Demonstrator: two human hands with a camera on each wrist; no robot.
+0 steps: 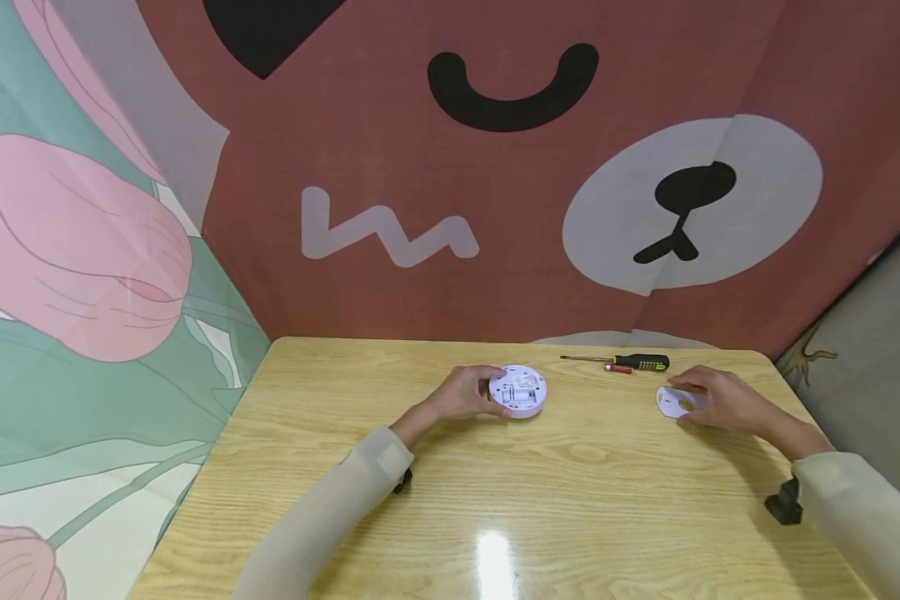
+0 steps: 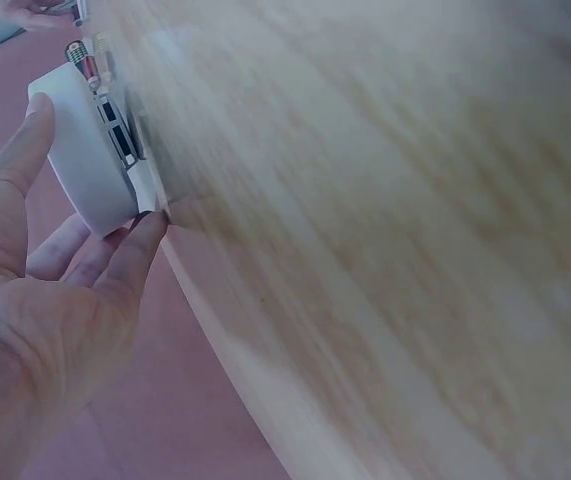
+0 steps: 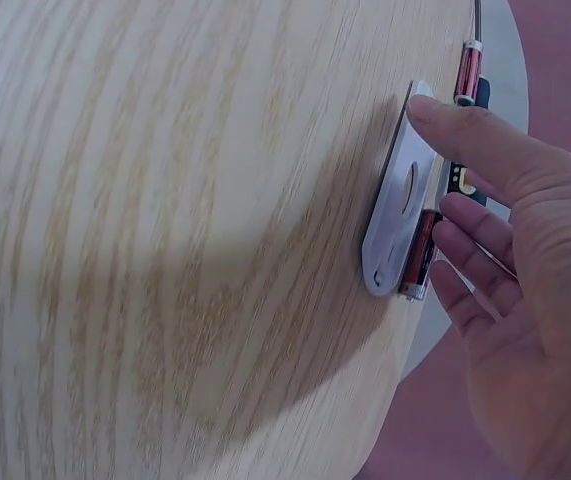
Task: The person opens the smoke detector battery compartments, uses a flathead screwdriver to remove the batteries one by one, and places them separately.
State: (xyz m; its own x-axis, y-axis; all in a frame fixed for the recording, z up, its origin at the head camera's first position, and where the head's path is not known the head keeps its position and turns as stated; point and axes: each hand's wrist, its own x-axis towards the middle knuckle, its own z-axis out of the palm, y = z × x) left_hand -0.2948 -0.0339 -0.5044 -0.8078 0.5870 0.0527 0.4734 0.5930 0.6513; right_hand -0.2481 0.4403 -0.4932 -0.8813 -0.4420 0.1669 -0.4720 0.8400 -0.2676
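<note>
My left hand [image 1: 471, 393] holds a round white smoke detector [image 1: 523, 385] by its left edge, thumb and fingers on opposite sides. Its underside faces up and shows a battery compartment. In the left wrist view, the thumb lies along the casing of the smoke detector [image 2: 85, 150]. On the right, my right hand [image 1: 727, 402] grips a thin white mounting plate [image 1: 668, 402] between thumb and fingers. A central hole shows in the plate [image 3: 393, 225] in the right wrist view. Right behind it lies a red battery [image 3: 422, 262], near the curled fingertips; whether they touch is unclear.
A black-and-yellow screwdriver [image 1: 641, 362] lies at the table's back edge, its shaft pointing left. Another red battery [image 1: 618, 368] lies in front of it. The wooden table [image 1: 570, 492] meets a cloth backdrop [image 1: 390, 308] printed with a bear's face.
</note>
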